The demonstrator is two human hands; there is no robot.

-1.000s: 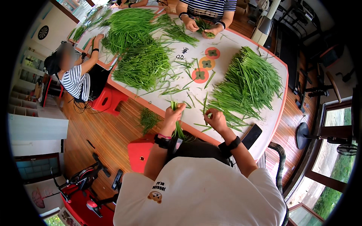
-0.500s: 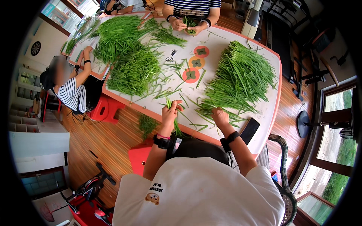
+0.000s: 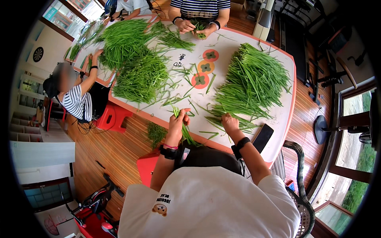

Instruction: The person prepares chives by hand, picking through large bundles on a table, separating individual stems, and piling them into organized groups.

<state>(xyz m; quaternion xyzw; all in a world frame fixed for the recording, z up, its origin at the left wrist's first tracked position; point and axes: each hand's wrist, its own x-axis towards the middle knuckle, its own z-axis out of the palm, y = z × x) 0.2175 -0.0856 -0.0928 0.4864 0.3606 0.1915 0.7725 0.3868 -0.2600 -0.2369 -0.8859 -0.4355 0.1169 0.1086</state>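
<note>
Clasping a bunch of green stalks (image 3: 187, 137), the left hand (image 3: 179, 121) is over the near edge of the worktop (image 3: 279, 123). The right hand (image 3: 231, 123), fingers drawn together, is at the pile (image 3: 256, 77) lying there; whether they pinch anything cannot be told.

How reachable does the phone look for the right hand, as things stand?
Likely yes: the phone lies uncovered on the table, close to the right hand, which would first have to leave the greens.
</note>
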